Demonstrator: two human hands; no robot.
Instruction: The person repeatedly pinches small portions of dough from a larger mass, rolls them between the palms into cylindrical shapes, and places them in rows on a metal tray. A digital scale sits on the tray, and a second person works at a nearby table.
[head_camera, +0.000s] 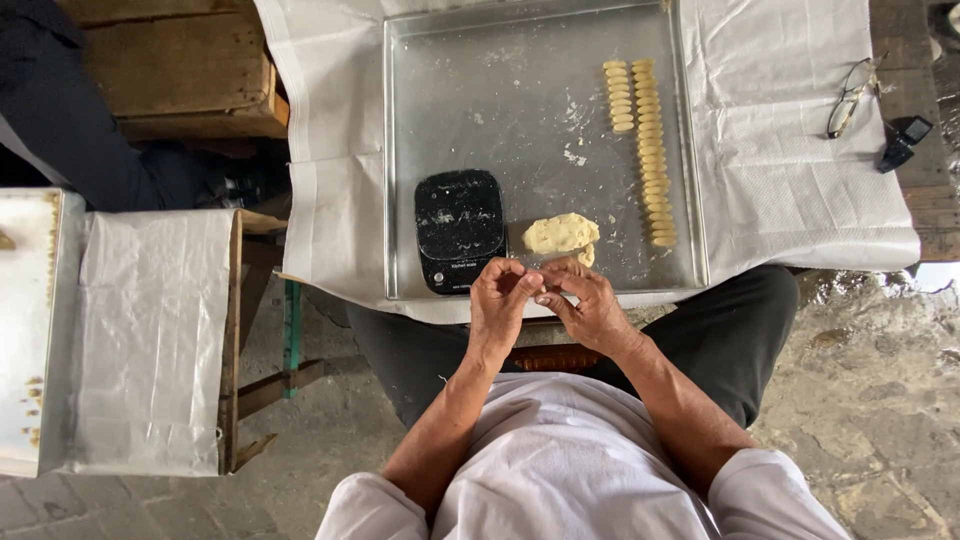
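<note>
From my remote seat I watched the left hand (500, 298) and the right hand (590, 305) meet just over the near edge of the metal tray (530, 110), fingertips drawn together. The fingers of both hands were curled inward and seemed to pinch a small bit of dough between them, though the piece itself was too hidden by the fingertips for me to make out; I could not tell for certain what either hand gripped. Just beyond the hands, on the tray floor, lay the pale yellow dough lump (561, 234), close to the right hand's knuckles and beside the black kitchen scale (459, 228), which sat dusted with flour at the tray's near side. Farther back and to the right, two rows of shaped dough pieces (652, 150) ran along the tray, the longer row nearer the right wall and the shorter one just left of it. The tray rested on a white cloth (790, 170) spread over a wooden table. On the cloth's far right edge lay a pair of glasses (850, 98), with a small black object (902, 140) just beside them. At the left stood another tray (25, 330) next to a white plastic sheet (150, 340).
</note>
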